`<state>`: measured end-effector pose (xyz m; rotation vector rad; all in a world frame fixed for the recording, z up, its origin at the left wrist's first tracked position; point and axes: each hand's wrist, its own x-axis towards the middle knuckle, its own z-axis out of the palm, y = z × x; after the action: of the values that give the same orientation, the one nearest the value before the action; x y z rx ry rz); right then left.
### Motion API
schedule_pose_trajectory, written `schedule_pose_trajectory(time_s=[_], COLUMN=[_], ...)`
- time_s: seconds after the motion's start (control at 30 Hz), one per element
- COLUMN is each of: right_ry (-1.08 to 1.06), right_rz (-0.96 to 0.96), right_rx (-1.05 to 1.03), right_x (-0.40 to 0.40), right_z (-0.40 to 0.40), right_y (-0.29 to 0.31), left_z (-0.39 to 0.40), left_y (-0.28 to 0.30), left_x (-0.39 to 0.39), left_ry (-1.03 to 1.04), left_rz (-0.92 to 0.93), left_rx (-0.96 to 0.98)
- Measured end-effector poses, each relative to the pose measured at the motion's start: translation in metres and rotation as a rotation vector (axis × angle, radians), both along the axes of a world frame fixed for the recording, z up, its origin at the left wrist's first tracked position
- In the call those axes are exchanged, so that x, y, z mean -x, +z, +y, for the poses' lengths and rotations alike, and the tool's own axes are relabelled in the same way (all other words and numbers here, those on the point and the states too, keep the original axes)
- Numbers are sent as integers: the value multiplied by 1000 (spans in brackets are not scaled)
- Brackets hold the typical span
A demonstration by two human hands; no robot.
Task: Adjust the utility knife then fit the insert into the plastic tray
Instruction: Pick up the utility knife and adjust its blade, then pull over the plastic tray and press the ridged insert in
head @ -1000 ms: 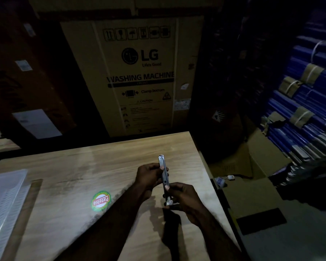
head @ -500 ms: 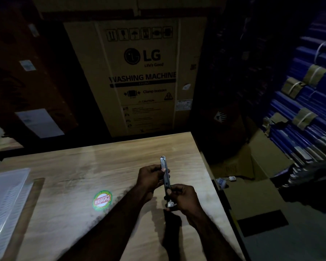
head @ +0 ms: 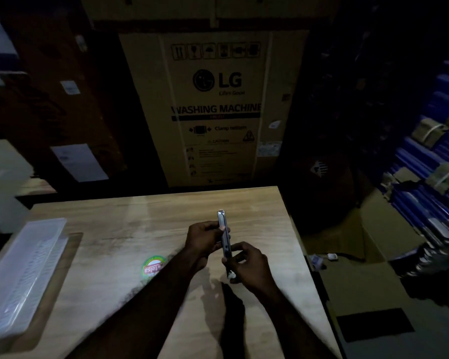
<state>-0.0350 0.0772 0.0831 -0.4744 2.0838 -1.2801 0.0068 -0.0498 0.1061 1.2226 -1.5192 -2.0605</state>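
Note:
A slim grey utility knife (head: pixel 224 230) is held upright, edge-on, above the wooden table (head: pixel 119 237), its tip pointing away from me. My left hand (head: pixel 202 240) grips its upper body from the left, thumb on the side. My right hand (head: pixel 248 263) holds the lower end, where a small white piece shows under the fingers. A clear plastic tray (head: pixel 24 275) lies at the table's left edge, a ribbed insert resting inside it, apart from both hands.
A round green and red sticker (head: pixel 153 266) is stuck on the table by my left forearm. A large washing machine carton (head: pixel 218 107) stands behind the table. Blue bundled stacks (head: pixel 430 193) fill the right side. The table's right edge drops to a dark floor.
The view has shifted slightly and the tray shows more at the left. Both hands keep the knife in about the same place; my right fingers have shifted a little on its lower end.

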Motion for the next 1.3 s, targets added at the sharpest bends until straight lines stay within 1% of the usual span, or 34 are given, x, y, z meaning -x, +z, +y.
schedule_pose_trajectory(time_s=[0.13, 0.3, 0.5, 0.7, 0.73, 0.87, 0.93, 1.0, 1.07, 1.13, 1.2, 1.3], right_ry=[104, 256, 372, 476, 487, 487, 445, 381, 316, 264, 223, 187], right_rz=[247, 383, 410, 395, 380, 260, 159, 68, -31, -97, -125, -185], right_rx=[-96, -191, -221, -231, -233, -221, -220, -229, -225, -212, -213, -207], right_x=[-8, -27, -73, -132, -144, -189, -213, -238, -258, -278, -293, -312], right_z=[-19, -52, -105, -159, -169, -208, -226, -243, -260, -278, -290, -304], right_y=[5, 14, 16, 18, 16, 6, 3, 2, -5, -14, -24, -38], left_z=[-14, -36, -71, -126, -138, -182, -205, -224, -235, -244, -250, -256], left_y=[6, 12, 18, 19, 17, 1, -11, -27, -38, -49, -58, -67], left_x=[-14, -42, -99, -179, -196, -262, -298, -328, -349, -365, -375, -381], left_ry=[90, 230, 363, 382, 368, 282, 186, 86, -13, -125, -179, -168], left_rz=[8, 6, 3, -82, -135, -466, -607, -753, -911, -1042, -1088, -1060], left_rx=[13, 18, 30, 154, 225, 662, 807, 898, 908, 860, 811, 717])
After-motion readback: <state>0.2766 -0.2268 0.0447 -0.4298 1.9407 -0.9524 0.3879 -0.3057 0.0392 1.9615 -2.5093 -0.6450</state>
